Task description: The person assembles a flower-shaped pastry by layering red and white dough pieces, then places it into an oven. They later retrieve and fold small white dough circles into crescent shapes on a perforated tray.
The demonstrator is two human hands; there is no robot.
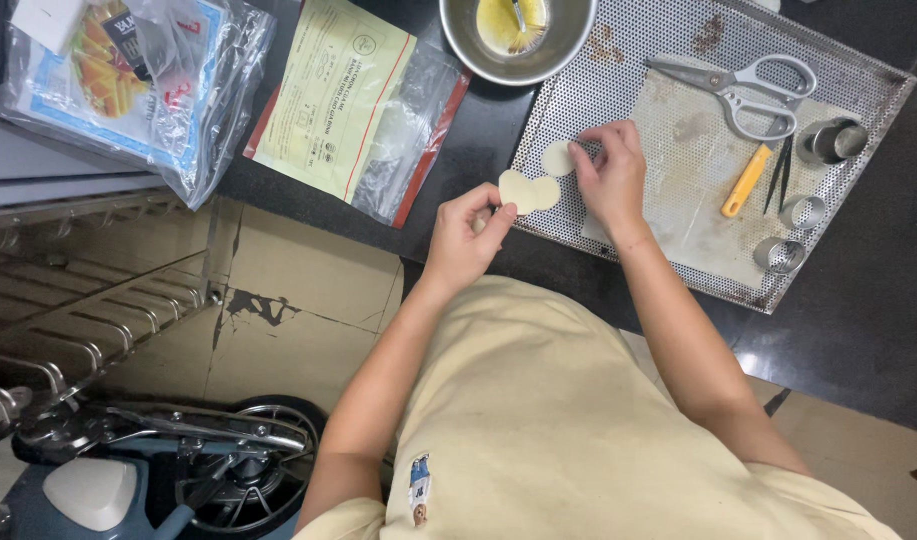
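Holding a pale piece of dough (pixel 527 191) between thumb and fingers, the left hand (pixel 465 235) keeps it just over the near-left edge of the perforated metal tray (pixel 628 70). The piece is shaped somewhat like a heart, and its long axis runs sideways, from the left fingertips toward the right hand (pixel 610 175). The left fingers pinch its left end; the rest of it sticks out to the right of them.

The right hand has its fingertips pressed on a smaller round dough piece (pixel 556 158), which lies on the tray just above and to the right of the larger piece, touching it or nearly so. Whether these fingers pinch the round piece or only press on it, one cannot tell.

Farther right of the right fingers lie scissors (pixel 743 88), a yellow-handled tool (pixel 746 180) and small ring cutters (pixel 800 212). Above the fingers stands a steel bowl (pixel 516 35) with yellow liquid.
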